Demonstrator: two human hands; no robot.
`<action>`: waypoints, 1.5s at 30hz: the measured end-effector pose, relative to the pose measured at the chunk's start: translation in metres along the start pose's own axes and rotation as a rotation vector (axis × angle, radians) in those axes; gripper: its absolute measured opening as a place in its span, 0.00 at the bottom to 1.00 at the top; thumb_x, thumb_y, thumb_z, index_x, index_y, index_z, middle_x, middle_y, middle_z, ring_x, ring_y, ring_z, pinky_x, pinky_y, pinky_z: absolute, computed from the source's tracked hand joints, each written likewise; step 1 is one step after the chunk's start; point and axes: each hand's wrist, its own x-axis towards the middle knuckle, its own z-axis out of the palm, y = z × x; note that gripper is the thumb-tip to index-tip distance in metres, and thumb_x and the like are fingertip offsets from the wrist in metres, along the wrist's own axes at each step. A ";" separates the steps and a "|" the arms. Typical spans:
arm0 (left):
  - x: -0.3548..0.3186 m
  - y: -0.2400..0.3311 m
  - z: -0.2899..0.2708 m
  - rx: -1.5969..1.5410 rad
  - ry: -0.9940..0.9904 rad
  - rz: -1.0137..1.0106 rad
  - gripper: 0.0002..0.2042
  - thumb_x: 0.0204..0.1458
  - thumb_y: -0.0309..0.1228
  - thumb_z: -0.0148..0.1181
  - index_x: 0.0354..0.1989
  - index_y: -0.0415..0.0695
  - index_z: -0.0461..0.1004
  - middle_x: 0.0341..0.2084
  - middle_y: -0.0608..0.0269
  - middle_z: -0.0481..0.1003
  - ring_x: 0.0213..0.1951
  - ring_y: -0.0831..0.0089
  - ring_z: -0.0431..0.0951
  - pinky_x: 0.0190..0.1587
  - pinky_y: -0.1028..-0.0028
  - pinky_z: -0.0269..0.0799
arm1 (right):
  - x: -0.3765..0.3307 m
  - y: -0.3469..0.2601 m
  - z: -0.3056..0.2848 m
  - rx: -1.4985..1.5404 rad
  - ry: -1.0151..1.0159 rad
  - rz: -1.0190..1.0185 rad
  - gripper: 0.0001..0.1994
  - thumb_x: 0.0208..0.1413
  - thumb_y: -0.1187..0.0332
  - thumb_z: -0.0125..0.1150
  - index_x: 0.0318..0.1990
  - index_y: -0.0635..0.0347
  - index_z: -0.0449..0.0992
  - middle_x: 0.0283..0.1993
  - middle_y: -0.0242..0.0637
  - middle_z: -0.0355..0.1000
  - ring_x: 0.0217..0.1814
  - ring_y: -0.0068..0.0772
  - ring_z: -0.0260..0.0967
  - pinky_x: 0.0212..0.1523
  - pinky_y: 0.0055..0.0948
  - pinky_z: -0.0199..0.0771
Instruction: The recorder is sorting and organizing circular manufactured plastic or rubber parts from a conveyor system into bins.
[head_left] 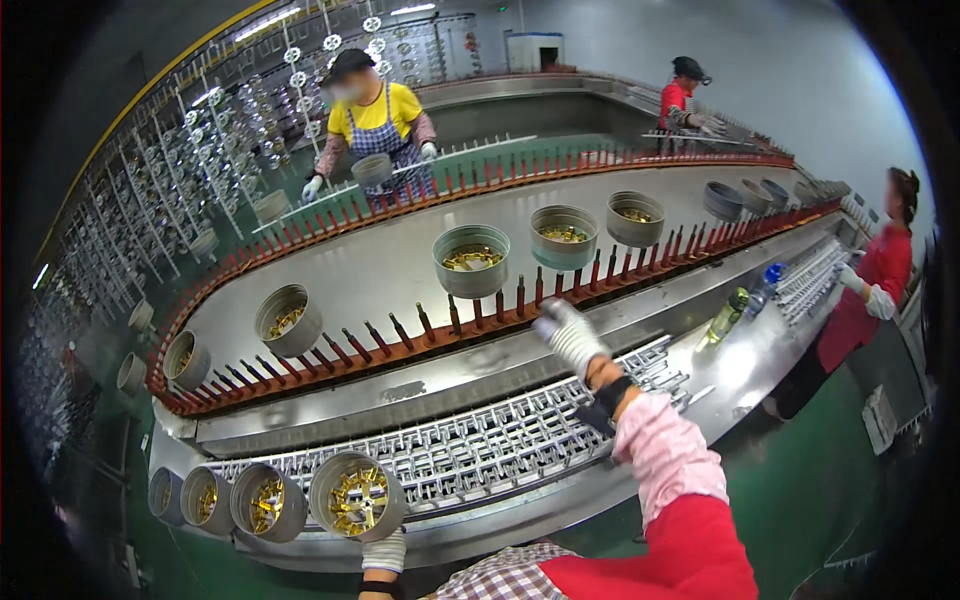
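My right hand (pixel 570 334), in a white striped glove, reaches over the conveyor's near edge beside the row of red upright pegs (pixel 520 297). Its fingers look bunched and slightly blurred; anything between them is too small to make out. At the lower edge my left hand (pixel 384 552), also gloved, is against the near side of a grey round tub (pixel 392 508). That tub covers its fingers. Inside lie several shiny gold-coloured metal pieces (pixel 357 497). Between my hands stretches a rack of silver metal frames (pixel 470 440) on the steel bench.
More grey tubs (pixel 268 503) stand at the left bench end, others (pixel 471 262) inside the peg loop. Two bottles (pixel 725 318) stand to the right. Co-workers are at the far left (pixel 375 125), far back (pixel 680 105) and right (pixel 880 260). Hanging racks (pixel 200 150) fill the left background.
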 end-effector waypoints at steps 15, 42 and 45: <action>0.015 0.098 -0.060 -0.209 0.013 -0.217 0.09 0.49 0.30 0.42 0.33 0.42 0.68 0.32 0.53 0.71 0.39 0.58 0.68 0.45 0.64 0.61 | 0.174 0.057 0.000 -1.084 0.218 -0.509 0.14 0.50 0.66 0.41 0.45 0.51 0.68 0.38 0.33 0.72 0.37 0.39 0.70 0.50 0.35 0.56; 0.041 0.096 -0.032 -0.105 -0.072 0.023 0.18 0.54 0.35 0.34 0.51 0.45 0.60 0.52 0.55 0.60 0.55 0.60 0.58 0.57 0.64 0.52 | -0.188 0.125 0.049 -0.658 0.074 -0.324 0.12 0.51 0.65 0.40 0.34 0.55 0.71 0.34 0.43 0.71 0.39 0.44 0.66 0.41 0.39 0.65; 0.043 0.096 -0.025 -0.113 -0.028 0.048 0.17 0.54 0.33 0.33 0.51 0.45 0.61 0.52 0.54 0.61 0.54 0.59 0.59 0.56 0.63 0.53 | -0.183 0.126 0.046 -0.655 -0.033 -0.259 0.11 0.50 0.64 0.40 0.30 0.55 0.71 0.29 0.44 0.71 0.34 0.47 0.67 0.36 0.42 0.65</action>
